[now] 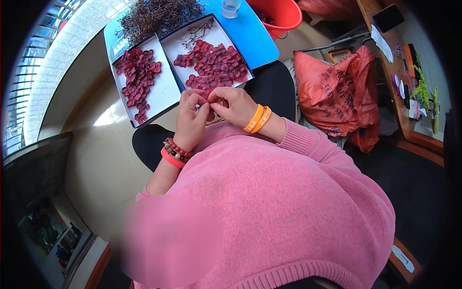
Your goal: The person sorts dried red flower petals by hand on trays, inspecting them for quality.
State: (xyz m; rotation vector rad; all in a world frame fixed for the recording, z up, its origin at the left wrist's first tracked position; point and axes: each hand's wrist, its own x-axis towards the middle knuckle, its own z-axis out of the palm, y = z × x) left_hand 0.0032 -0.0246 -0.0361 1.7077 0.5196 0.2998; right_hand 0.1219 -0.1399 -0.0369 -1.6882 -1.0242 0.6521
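My left hand [191, 119] and my right hand [235, 107] meet at the near edge of a shallow white-lined box. Both are closed in a pinch on a small dark red flower petal piece [207, 92], partly hidden by the fingers. The box's right compartment [175, 45] holds a spread of dark red petal pieces [219, 65] and a few thin brown stems [199, 32] at its far end. More dark red petal pieces [138, 77] lie in the left compartment [166, 89].
A heap of thin brown stems [156, 19] sits behind the box on the blue table [262, 45]. Near it stands a clear cup [231, 8]. Beyond are a red bucket [291, 21] and, to the right, a full red plastic bag [332, 91].
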